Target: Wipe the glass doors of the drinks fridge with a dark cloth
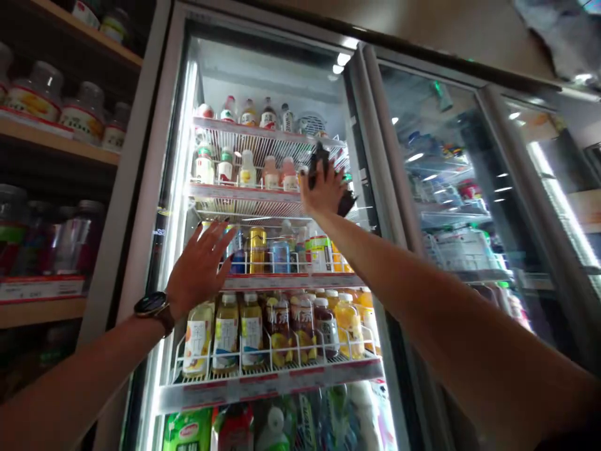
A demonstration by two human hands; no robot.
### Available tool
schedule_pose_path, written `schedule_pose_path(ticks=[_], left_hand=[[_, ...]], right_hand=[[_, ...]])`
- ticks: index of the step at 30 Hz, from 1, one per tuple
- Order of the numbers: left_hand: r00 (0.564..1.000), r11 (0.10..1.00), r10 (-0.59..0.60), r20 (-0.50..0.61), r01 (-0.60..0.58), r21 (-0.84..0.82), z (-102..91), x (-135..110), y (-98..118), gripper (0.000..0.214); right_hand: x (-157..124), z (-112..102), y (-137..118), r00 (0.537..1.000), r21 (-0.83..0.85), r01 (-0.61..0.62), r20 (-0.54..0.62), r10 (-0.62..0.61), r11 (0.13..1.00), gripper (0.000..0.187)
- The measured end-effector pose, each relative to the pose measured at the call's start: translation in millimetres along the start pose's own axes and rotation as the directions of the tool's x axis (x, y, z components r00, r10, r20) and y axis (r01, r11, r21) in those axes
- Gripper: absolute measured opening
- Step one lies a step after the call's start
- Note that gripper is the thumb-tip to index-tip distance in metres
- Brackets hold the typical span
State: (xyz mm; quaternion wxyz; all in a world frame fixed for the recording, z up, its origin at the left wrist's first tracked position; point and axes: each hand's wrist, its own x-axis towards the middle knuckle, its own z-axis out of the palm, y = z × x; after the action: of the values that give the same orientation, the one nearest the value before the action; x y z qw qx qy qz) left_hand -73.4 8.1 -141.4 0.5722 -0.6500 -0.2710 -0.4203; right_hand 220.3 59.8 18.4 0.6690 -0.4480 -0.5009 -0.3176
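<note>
Up against the glass door of a drinks cooler (277, 81), both my arms reach high. My left hand (200, 269) sits in front of a row of cans (257, 250), its fingers (220, 233) spread wide, with a wristwatch (153, 307) on that wrist; I can't tell whether the palm meets the glass. My right hand (322, 191) is higher, its fingers (328, 175) closed around a dark object (317, 164) that sticks out above and below them, too blurred to name. Juice bottles (226, 332) stand in a wire rack below my left hand, and jars (35, 94) line a wooden shelf (47, 141) left of the cooler.
</note>
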Motion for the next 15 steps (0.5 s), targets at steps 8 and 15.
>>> schedule_pose_path(ticks=[8, 15], left_hand=[[0.989, 0.994, -0.111, -0.102, 0.113, 0.009, -0.2, -2.5, -1.6, 0.078], [0.991, 0.991, -0.124, -0.050, 0.126, 0.035, 1.6, -24.5, 14.7, 0.081]], right_hand=[[-75.5, 28.3, -153.4, 0.685, 0.117, 0.690, 0.216, -0.696, 0.715, 0.058], [10.5, -11.6, 17.9, 0.977, -0.158, 0.213, 0.058, -0.207, 0.964, 0.058]])
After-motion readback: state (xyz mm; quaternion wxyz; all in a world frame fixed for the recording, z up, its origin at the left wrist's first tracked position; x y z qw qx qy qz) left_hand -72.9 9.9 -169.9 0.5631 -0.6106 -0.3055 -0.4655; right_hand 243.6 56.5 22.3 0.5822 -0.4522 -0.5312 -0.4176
